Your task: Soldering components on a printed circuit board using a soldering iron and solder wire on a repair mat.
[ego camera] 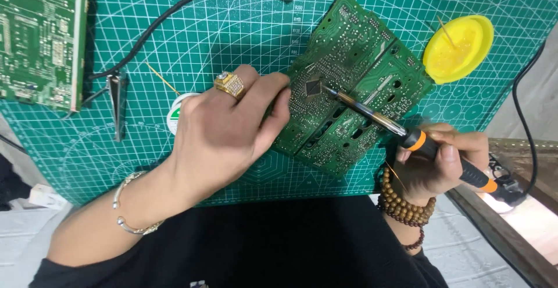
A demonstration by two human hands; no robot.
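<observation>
Green cutting mat [232, 26] is spread over the desk. A soldering iron [372, 115] is gripped by the right hand [442, 163], its tip on the black chip [313, 87]. The circuit board [349, 84] is pinned under the left hand's [226, 131] fingertips, just beside that tip; fingers could be burned if the board slips.

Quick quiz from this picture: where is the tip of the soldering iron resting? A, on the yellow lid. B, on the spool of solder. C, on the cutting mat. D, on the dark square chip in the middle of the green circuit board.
D: the soldering iron in the right hand has its tip on the dark square chip of the circuit board.
</observation>
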